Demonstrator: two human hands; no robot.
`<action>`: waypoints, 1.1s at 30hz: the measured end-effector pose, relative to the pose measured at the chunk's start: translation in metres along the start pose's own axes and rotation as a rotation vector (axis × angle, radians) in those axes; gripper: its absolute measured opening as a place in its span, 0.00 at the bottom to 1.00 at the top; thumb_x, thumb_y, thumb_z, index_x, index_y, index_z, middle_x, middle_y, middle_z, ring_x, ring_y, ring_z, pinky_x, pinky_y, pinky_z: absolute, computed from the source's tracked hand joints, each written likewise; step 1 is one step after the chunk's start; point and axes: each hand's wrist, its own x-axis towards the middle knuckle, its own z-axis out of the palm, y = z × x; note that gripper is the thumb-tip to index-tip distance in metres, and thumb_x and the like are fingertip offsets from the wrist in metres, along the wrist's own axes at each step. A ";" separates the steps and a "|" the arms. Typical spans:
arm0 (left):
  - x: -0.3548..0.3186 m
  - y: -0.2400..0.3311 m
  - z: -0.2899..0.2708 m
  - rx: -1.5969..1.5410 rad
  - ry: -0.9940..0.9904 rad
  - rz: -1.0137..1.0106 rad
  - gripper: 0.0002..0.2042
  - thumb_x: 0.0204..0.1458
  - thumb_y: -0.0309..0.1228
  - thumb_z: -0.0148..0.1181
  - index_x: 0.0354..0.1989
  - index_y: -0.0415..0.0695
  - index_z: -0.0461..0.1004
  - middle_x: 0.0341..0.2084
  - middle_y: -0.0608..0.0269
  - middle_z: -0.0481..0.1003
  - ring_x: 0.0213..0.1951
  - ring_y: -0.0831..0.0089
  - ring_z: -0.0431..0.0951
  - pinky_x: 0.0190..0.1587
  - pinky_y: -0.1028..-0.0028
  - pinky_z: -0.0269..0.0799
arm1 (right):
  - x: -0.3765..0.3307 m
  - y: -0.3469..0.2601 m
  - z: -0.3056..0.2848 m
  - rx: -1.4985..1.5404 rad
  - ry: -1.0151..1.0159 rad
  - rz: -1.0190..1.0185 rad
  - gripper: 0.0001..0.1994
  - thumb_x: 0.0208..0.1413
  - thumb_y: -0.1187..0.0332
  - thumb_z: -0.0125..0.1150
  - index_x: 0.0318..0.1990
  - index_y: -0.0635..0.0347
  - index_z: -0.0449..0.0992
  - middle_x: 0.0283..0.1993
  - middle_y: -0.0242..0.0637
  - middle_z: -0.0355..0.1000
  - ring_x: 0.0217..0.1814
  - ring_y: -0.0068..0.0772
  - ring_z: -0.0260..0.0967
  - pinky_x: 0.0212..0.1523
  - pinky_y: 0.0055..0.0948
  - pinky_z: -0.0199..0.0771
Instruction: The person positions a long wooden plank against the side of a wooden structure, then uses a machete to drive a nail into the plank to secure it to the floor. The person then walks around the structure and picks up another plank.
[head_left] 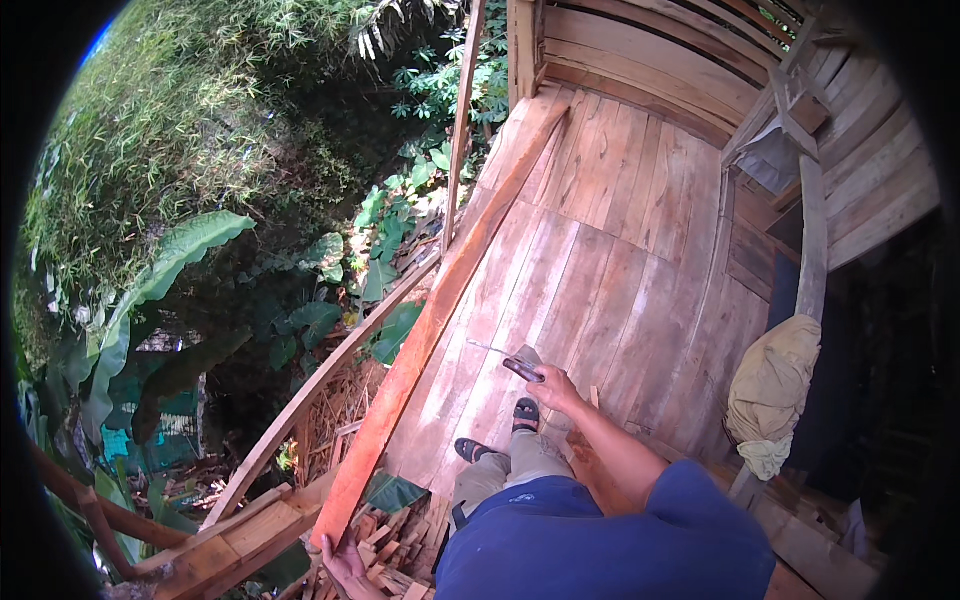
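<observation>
Right hand (553, 385) fingers wrapped around a knife handle (522, 369), blade clear of the legs. Left hand (340, 565) gripping the long reddish plank (430, 320) at its near end, steadying it on the plank floor (600, 260).

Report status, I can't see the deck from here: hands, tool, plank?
Right hand gripping a hand saw over the deck boards. Left hand on the near end of the long reddish plank. Nothing lying across the plank.

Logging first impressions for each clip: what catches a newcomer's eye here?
A long reddish wooden plank runs diagonally along the left edge of the raised pale plank deck, its near end under the left hand. At centre, the right hand grips a flat-bladed cutting tool; dense green foliage fills the left.
</observation>
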 end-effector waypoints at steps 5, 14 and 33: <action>0.028 -0.016 -0.024 -0.041 0.016 0.040 0.25 0.54 0.37 0.58 0.56 0.35 0.63 0.54 0.48 0.67 0.56 0.52 0.67 0.62 0.56 0.60 | -0.018 0.030 -0.026 0.100 -0.005 0.190 0.18 0.40 0.58 0.60 0.32 0.65 0.75 0.26 0.48 0.72 0.31 0.42 0.72 0.35 0.36 0.69; 0.038 -0.001 -0.009 0.025 -0.027 0.235 0.25 0.54 0.38 0.58 0.56 0.36 0.64 0.54 0.50 0.68 0.56 0.60 0.68 0.64 0.62 0.58 | -0.054 0.080 -0.060 0.029 -0.049 0.342 0.18 0.40 0.58 0.60 0.35 0.62 0.78 0.31 0.49 0.74 0.36 0.41 0.74 0.38 0.37 0.71; -0.037 0.099 0.222 -0.311 -0.536 0.699 0.40 0.42 0.24 0.57 0.68 0.45 0.47 0.66 0.52 0.50 0.69 0.57 0.46 0.69 0.56 0.41 | -0.004 0.091 -0.090 0.342 -0.120 0.693 0.09 0.49 0.61 0.52 0.33 0.54 0.67 0.24 0.34 0.67 0.12 0.24 0.51 0.15 0.31 0.65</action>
